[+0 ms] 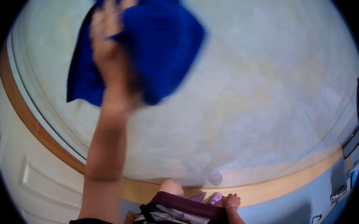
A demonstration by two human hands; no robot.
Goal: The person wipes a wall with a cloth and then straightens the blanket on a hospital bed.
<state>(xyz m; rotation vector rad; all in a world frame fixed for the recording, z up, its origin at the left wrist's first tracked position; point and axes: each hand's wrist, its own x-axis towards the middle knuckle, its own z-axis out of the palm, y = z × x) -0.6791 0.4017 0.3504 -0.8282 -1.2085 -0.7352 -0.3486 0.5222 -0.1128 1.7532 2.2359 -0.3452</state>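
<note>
My left hand (109, 47) reaches far forward at the upper left, slightly smeared by motion. It holds a blue cloth (164, 44) against a large, glossy, pale surface (242, 81) with faint yellowish and grey patches. Folds of the cloth cover part of the fingers, and its corners spread to both sides of the wrist. My right hand (231, 201), with a bracelet at the wrist, is low near my leg, by the hem of a dark red and patterned garment (183, 206). Its fingers look loosely apart, and I see nothing in them.
A light wooden edge (267, 192) runs along the near side of the pale surface. To the left are a brown wooden strip (31, 122) and a white panelled door (50, 185). Dark and blue items (352, 178) stand at the far right. A purple shoe (215, 197) shows below.
</note>
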